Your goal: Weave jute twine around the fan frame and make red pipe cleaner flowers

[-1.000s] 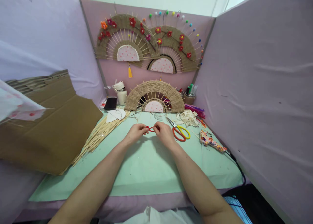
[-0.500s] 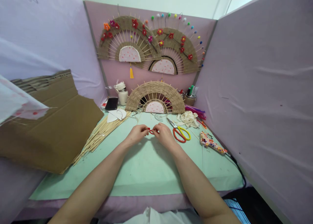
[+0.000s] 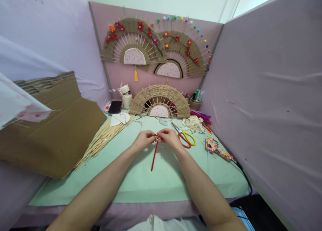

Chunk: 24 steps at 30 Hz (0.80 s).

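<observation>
On the far left, a sheet of brown cardboard (image 3: pixel 57 133) is propped against the cloth wall, its near part overlapping the edge of the pale green tabletop (image 3: pixel 136 184). To its right, a bundle of thin sticks (image 3: pixel 104 135) is spread slantwise, with a dark phone (image 3: pixel 115 107) and a cream bottle (image 3: pixel 126 100) placed beyond its far end. In the middle, the left hand (image 3: pixel 144 139) is held above the tabletop, its fingers closed on the upper end of a red strip (image 3: pixel 154 155). The strip is held between the two hands, and its free length is pointed toward the near side, slightly left. Behind the hands, a woven fan (image 3: pixel 161 90) is stood upright. The same upper end is pinched by the fingers of the right hand (image 3: pixel 169 138), almost touching those of the left. Just right of that hand, scissors with one red and one yellow handle (image 3: pixel 186 137) are laid down. Beyond them, cream cord (image 3: pixel 193 123) is heaped; farther right, a flower-patterned glue gun (image 3: pixel 217 148) is laid.
</observation>
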Motion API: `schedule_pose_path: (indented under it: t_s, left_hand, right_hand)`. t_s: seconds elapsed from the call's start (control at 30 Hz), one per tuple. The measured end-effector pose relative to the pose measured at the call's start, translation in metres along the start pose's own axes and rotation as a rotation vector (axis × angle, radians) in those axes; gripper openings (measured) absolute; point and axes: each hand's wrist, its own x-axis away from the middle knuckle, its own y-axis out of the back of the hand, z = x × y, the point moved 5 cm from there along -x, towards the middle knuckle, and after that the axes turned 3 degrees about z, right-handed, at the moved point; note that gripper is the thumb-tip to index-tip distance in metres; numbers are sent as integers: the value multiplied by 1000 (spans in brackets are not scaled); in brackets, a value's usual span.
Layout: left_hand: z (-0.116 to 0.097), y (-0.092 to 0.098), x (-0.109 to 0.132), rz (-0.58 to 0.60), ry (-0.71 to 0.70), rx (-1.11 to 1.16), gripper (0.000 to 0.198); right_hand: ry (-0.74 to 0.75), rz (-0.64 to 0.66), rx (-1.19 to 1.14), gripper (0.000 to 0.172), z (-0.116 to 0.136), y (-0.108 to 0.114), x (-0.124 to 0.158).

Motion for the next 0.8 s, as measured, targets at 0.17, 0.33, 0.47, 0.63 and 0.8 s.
schedule_pose_path:
  t_s: [0.17, 0.33, 0.47, 0.63, 0.8]
  left_hand:
    - [0, -7, 4, -18, 86, 188, 15]
    - [2, -10, 6, -82, 106, 291, 20]
    - [0, -5, 4, -129, 21, 150, 24]
    - [-1, -1, 2, -23, 95, 333, 29]
    - [-6, 3, 5, 37, 155, 442, 33]
  right_hand:
    - [12, -59, -68, 9, 1, -2, 1]
    - [55, -44, -102, 13, -1, -3, -1]
    - [73, 64, -51, 15, 0, 0, -5]
    - [293, 124, 311, 20, 16, 6, -3]
    - [585, 123, 611, 20, 33, 6, 5]
